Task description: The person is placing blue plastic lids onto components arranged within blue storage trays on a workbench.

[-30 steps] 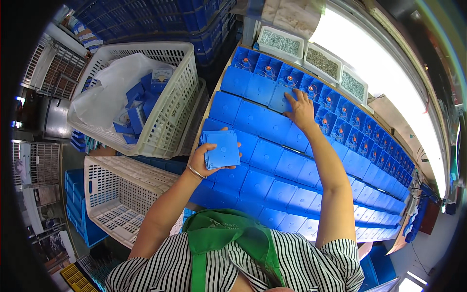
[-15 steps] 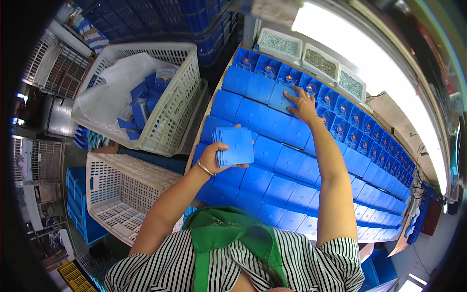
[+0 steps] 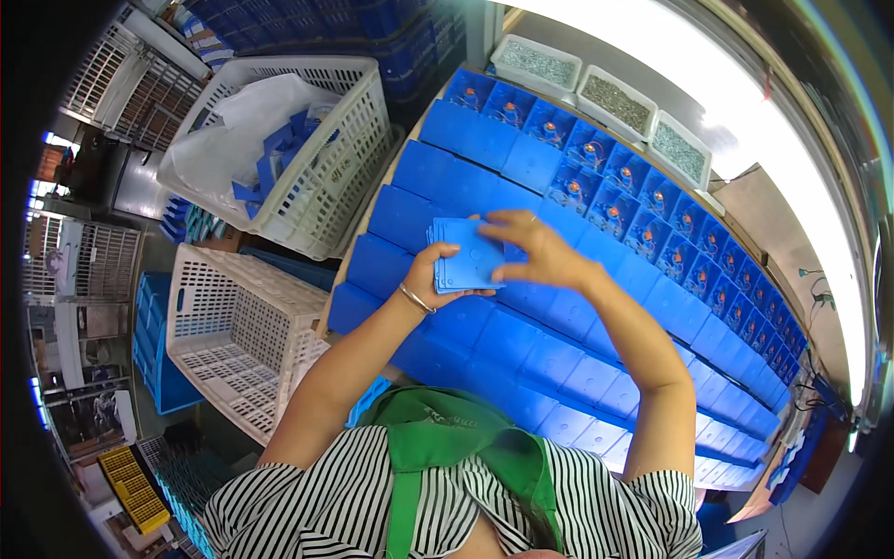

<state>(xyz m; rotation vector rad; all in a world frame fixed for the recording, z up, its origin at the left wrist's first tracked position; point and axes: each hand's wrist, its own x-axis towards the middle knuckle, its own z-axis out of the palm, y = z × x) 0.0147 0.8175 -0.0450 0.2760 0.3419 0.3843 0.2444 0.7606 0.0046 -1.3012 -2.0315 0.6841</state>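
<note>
My left hand (image 3: 430,282) is closed round a small stack of flat square blue lids (image 3: 471,253), its thumb lying over the stack's left edge. At the right side of that stack, my right hand (image 3: 551,259) has its thumb and fingers spread apart; its fingers are smeared by motion, and no separate lid shows in them. Beneath both hands stretch rows of blue boxes, many topped with blue lids (image 3: 534,164). Along the far side, uncovered boxes (image 3: 588,152) show clear wire-like parts with orange centres.
Beyond the boxes stand three white trays (image 3: 615,101) of small metal-like pieces, under a bright lamp (image 3: 708,84). To the left, a white crate (image 3: 321,177) holds a plastic bag and blue pieces. Nearer is another white crate (image 3: 244,312). Dark blue crates (image 3: 307,33) are stacked behind.
My right hand has drawn back from the far rows to the lid stack. One more far box now appears covered where it was. The whole view has shifted slightly.
</note>
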